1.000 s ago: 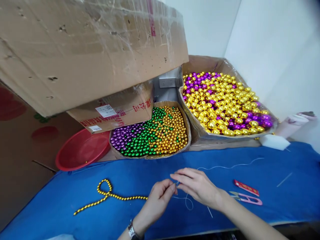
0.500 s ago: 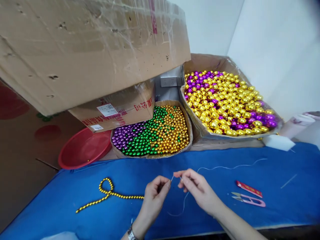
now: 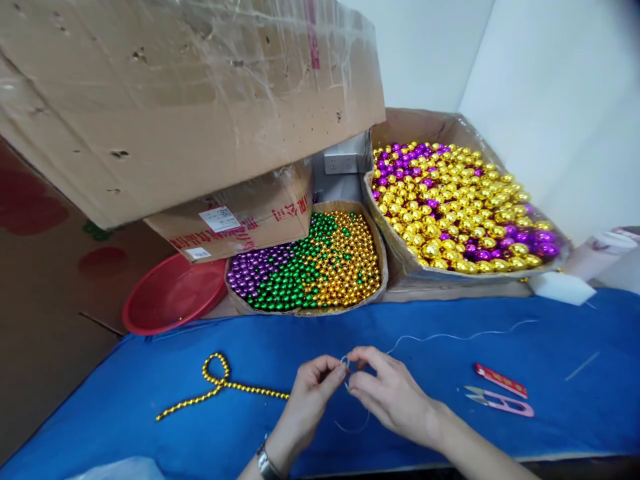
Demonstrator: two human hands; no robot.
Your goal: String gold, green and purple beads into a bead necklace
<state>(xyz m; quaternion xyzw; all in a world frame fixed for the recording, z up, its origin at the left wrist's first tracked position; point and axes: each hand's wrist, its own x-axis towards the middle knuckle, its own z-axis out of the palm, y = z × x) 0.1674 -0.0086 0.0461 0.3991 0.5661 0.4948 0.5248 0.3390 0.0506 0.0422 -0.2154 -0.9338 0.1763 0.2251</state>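
1. The left hand (image 3: 311, 395), a metal-banded wristwatch (image 3: 267, 463) on its wrist, has its grip pinching a thin whitish thread (image 3: 345, 361) between thumb and forefinger, above the blue cloth-covered tabletop (image 3: 430, 400).
2. The right hand (image 3: 387, 387) meets it there, forefinger at the small loop of thread and thumb just below; whether its grip pinches the thread I cannot tell.
3. A pale line trails over the cloth behind the right hand, and a fainter curve lies below the hands.
4. The strand of shiny gold round beads (image 3: 215, 385) lies left of the left hand, looped once; its right end runs up to that hand.
5. Right of the right hand lie pink-handled metal snips (image 3: 500, 402), open-bladed, just beside a flat red packet (image 3: 501, 381).
6. Behind stands a cardboard box of purple, green and gold beads (image 3: 305, 267).
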